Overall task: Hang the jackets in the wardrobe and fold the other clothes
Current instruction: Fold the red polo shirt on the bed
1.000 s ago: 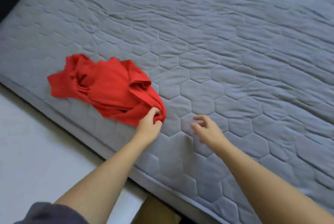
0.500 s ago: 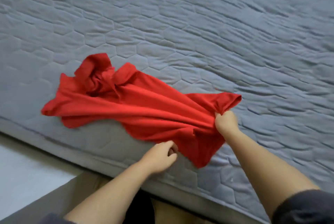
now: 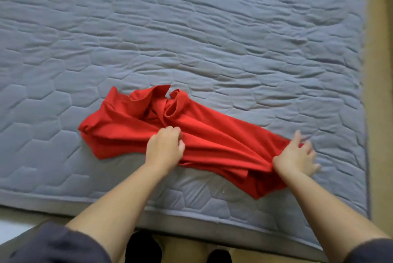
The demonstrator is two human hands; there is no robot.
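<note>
The red garment (image 3: 212,133) lies crumpled on the grey quilted mattress (image 3: 191,29). It stretches in a rumpled band between the two hands and bunches into folds just beyond the left one. The left hand (image 3: 164,149) sits on its middle, fingers curled around a fold of cloth. The right hand (image 3: 294,156) rests palm down on the garment's right end, fingers spread (slightly blurred). A flap trails nearer the person, below the right wrist.
</note>
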